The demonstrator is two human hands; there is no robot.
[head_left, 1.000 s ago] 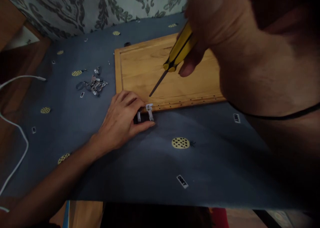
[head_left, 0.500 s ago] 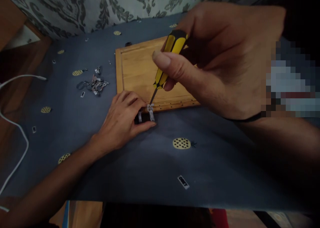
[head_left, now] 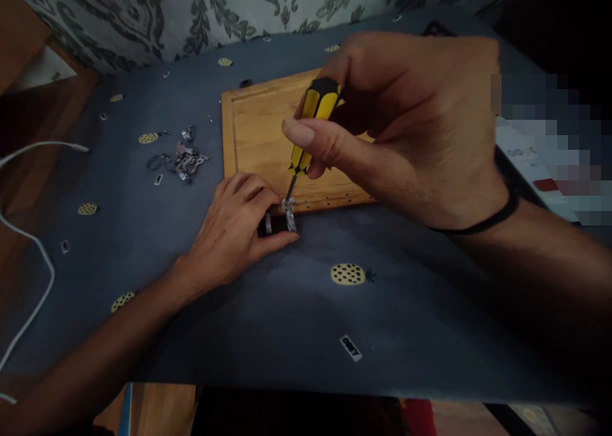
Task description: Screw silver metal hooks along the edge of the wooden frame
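Work surface is a table covered by a dark blue cloth (head_left: 287, 308) printed with yellow pineapple motifs and small labels; behind it hangs a grey-and-white patterned wall covering (head_left: 191, 9). Brown wood (head_left: 29, 181) shows at the left, with a white cable (head_left: 41, 264) trailing over it and onto the cloth's edge. A framed wooden panel (head_left: 258, 130) lies flat on the cloth toward the far side, with a row of small holes along its near rail. A loose heap of metal fittings (head_left: 179, 162) sits on the cloth left of the panel, apart from it. A small metal bracket (head_left: 288, 213) stands at the panel's near edge. The left hand (head_left: 234, 232) rests on the cloth, fingers pressed on the bracket. The right hand (head_left: 406, 123), a black band at its wrist, is clamped on a yellow-and-black screwdriver (head_left: 313, 120), tilted, tip on the bracket.
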